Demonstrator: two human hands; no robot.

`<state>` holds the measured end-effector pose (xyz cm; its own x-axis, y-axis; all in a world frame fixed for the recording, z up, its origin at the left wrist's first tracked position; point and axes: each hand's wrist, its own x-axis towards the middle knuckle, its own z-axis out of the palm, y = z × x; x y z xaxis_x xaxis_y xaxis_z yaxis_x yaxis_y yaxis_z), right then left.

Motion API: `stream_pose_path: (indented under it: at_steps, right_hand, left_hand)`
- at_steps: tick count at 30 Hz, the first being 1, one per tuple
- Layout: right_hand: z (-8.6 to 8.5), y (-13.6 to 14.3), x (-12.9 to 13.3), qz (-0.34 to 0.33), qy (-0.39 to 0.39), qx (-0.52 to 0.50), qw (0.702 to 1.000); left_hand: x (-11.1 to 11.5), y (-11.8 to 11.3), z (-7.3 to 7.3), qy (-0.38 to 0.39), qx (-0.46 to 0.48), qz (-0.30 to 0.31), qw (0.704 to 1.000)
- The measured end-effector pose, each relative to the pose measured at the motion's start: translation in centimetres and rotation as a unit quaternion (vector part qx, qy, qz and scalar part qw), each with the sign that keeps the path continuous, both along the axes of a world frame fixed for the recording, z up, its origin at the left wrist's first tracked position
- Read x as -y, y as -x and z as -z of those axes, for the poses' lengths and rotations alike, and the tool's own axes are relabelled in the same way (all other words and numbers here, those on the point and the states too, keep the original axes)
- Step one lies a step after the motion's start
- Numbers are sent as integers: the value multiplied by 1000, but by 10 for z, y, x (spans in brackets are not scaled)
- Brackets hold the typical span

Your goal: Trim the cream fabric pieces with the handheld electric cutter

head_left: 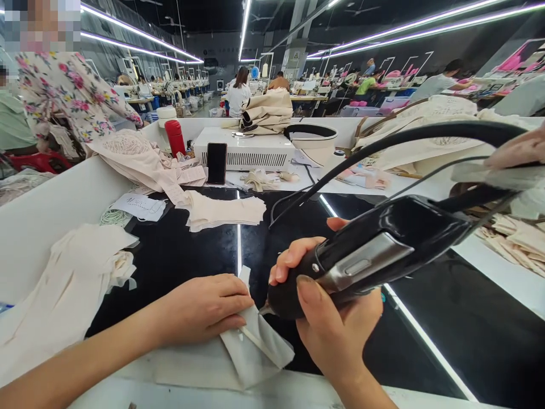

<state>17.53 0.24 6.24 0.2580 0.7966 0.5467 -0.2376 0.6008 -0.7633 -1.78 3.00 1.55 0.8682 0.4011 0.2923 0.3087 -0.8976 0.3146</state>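
Note:
My right hand [336, 318] is wrapped round a black handheld tool [383, 244] with a silver side plate and a cable at its rear. The tool's narrow metal tip touches or nearly touches a pale, thin fabric piece [268, 341] near the table's front edge. My left hand [208, 307] lies on that fabric, its fingers together and pressing it down just left of the tip. A thin strip runs across the fabric. More pale fabric [191, 363] extends beneath my left wrist.
Fabric stacks lie on the left [63, 284] and at the back of the black tabletop [225, 210]. Behind stand a phone [217, 163], a red bottle [175, 138] and a white vented box [251, 150]. Black cables arc over the right. A person in a floral top [72, 91] is at the left.

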Motion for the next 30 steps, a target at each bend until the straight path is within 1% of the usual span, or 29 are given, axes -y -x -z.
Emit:
stream_pose_path:
  at_steps: [5,9,17,22,30]
  right_hand:
    - [-2,0,0,-14,0,-5,1000]
    - [-3,0,0,-29,2,-18,999]
    - [-5,0,-1,-8,3,-8,1000]
    - [-8,3,-7,20,6,-11,1000]
    - [-9,7,-12,20,26,11,999]
  left_hand:
    - [-1,8,-3,30,-9,-1,1000]
    - [-1,11,-4,29,-20,-9,999]
    - [2,10,5,2,2,-9,1000]
    - [2,9,6,-3,2,-8,1000]
    - [2,7,11,-1,13,-12,1000]
